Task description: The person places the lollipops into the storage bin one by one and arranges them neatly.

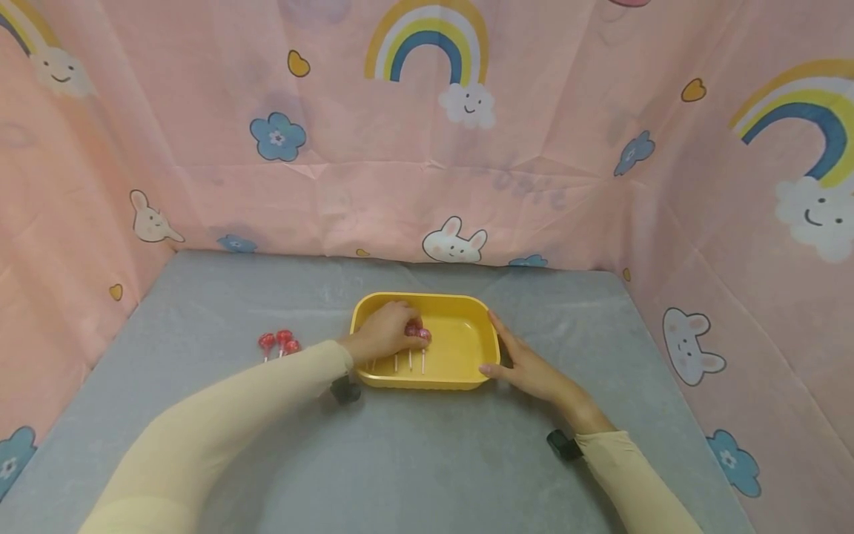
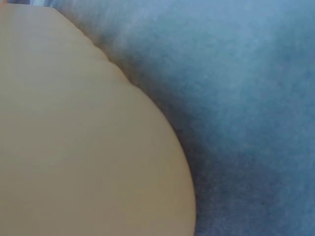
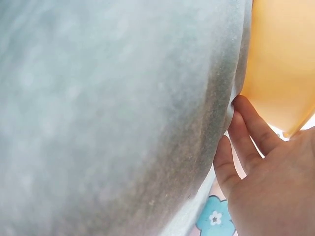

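A yellow plastic container [image 1: 460, 345] with rounded corners sits on the table. My left hand [image 1: 383, 331] reaches over its left side, with thumb and fingers around the red head of a lollipop. Next to those fingertips lies another lollipop [image 1: 424, 337]; several white sticks [image 1: 396, 363] point toward the container's front wall, some partly hidden by the hand. At the right end my right hand [image 1: 527, 365] holds the container, thumb over the rim and fingers along the outer side. Those fingers [image 3: 248, 128] also show beside the yellow wall in the right wrist view.
Several red lollipops [image 1: 283, 337] lie on the table left of the container, partly behind the left sleeve [image 1: 267, 393]. A grey cloth [image 1: 427, 460] covers the table. Pink patterned fabric [image 1: 400, 193] hangs behind and on both sides. In the left wrist view, a blurred beige surface fills the left part.
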A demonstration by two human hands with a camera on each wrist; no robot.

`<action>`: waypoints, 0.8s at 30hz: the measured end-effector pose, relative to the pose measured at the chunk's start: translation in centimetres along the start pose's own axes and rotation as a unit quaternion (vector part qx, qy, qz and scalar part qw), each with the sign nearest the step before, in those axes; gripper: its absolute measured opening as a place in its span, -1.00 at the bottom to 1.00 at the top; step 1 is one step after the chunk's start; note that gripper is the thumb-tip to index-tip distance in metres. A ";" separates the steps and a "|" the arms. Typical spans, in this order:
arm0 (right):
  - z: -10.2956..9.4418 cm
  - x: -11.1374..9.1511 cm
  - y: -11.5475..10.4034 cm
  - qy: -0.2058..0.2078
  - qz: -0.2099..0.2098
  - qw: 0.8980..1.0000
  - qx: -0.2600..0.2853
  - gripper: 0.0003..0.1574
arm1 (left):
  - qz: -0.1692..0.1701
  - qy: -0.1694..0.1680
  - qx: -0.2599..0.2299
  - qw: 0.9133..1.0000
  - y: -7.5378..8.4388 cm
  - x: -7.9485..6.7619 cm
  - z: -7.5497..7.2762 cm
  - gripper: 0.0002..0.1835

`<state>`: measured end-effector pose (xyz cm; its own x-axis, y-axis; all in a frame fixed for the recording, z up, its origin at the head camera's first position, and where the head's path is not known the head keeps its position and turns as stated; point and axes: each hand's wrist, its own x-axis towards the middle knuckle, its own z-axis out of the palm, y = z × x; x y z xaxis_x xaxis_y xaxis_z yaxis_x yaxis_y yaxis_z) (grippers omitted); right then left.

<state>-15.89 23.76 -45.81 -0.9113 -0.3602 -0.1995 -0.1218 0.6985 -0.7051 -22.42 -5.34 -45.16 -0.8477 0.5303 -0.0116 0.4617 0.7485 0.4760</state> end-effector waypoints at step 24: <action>0.0 0.1 -0.1 -0.002 0.000 1.000 0.005 0.29 | 0.010 -0.002 0.004 1.000 0.0 -0.2 -0.4 -0.63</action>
<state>-16.00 23.66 -45.76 -0.9099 -0.3628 -0.2013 -0.1187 0.6925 -0.7115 -22.37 -5.55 -44.81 -0.8374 0.5466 -0.0047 0.4809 0.7407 0.4691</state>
